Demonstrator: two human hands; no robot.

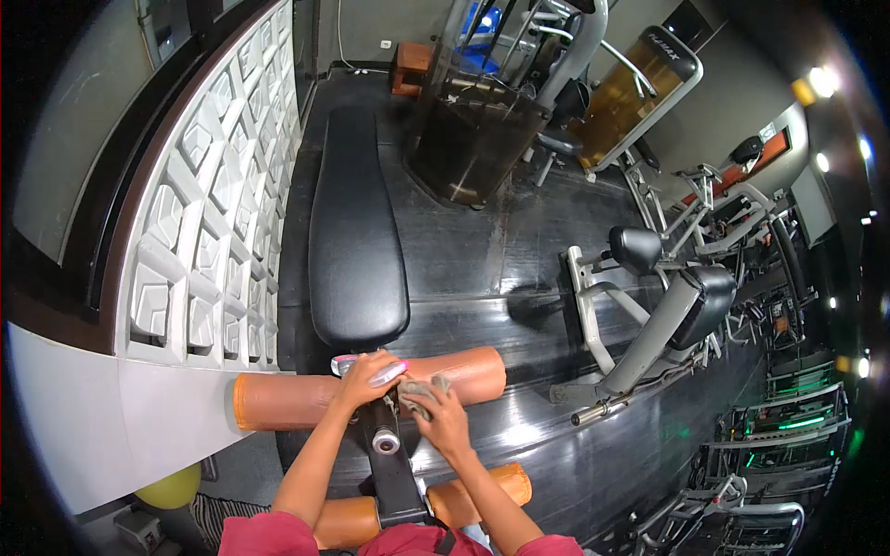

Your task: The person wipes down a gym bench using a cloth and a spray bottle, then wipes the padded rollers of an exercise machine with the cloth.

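Observation:
My left hand (pixel 364 380) is closed around a small pink and whitish object (pixel 387 373), whose exact kind I cannot make out. It is over the inner ends of the upper padded rollers at the foot of a black bench. Bunched in my right hand (pixel 445 424) is a grey cloth (pixel 428 389), held against the inner part of the right orange-brown roller (pixel 473 373). The left roller (pixel 287 401) lies on the other side of the black metal post (pixel 394 473). Nearer my body are a lower right roller (pixel 496 491) and a lower left roller (pixel 345 524).
The black padded bench (pixel 357 232) stretches away ahead. A white lattice wall (pixel 204 222) runs along the left. Weight machines, including a grey-framed one with black pads (pixel 700 306), stand on the right of the dark floor (pixel 464 324). A yellow-green ball (pixel 171 486) is lower left.

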